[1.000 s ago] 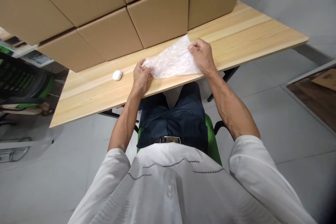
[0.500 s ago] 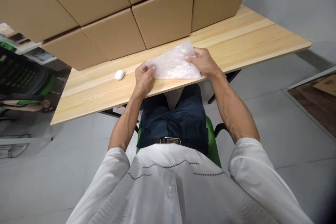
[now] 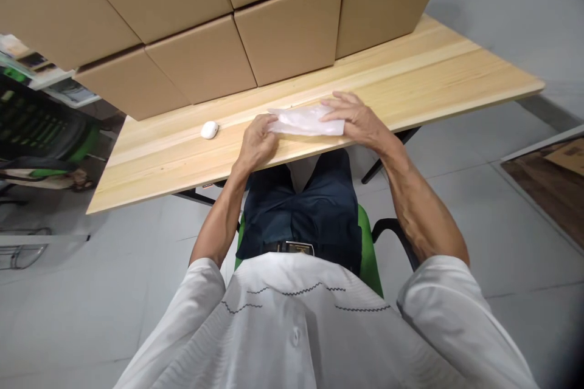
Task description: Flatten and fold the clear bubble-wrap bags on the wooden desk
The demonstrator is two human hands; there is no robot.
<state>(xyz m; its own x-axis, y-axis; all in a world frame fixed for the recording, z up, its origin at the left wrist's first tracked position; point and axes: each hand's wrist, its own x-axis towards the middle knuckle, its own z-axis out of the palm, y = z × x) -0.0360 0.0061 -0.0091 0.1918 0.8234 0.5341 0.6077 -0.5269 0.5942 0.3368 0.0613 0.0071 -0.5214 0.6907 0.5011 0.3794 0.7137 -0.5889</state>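
A thin white, slightly see-through plastic sheet or bag (image 3: 301,121) lies folded into a narrow strip along the front part of the wooden table. At its left end, my left hand (image 3: 258,141) is closed, the edge pinched between thumb and fingers. My right hand (image 3: 362,121) is over the right end, with fingers extended across the upper edge and gripping it; the thumb is hidden. A small rounded white case (image 3: 210,129) rests on the table to the left of my left hand, apart from it.
Stacked brown cardboard boxes (image 3: 287,27) form a wall along the table's back. The wooden table (image 3: 438,82) slopes across the view, its front edge just above my lap. A green and black chair (image 3: 50,127) stands at the far left.
The white sheet has gone from a wide, spread shape to a narrow folded strip. My right hand has shifted its grip, fingers now over the top. My left hand has turned slightly inward.
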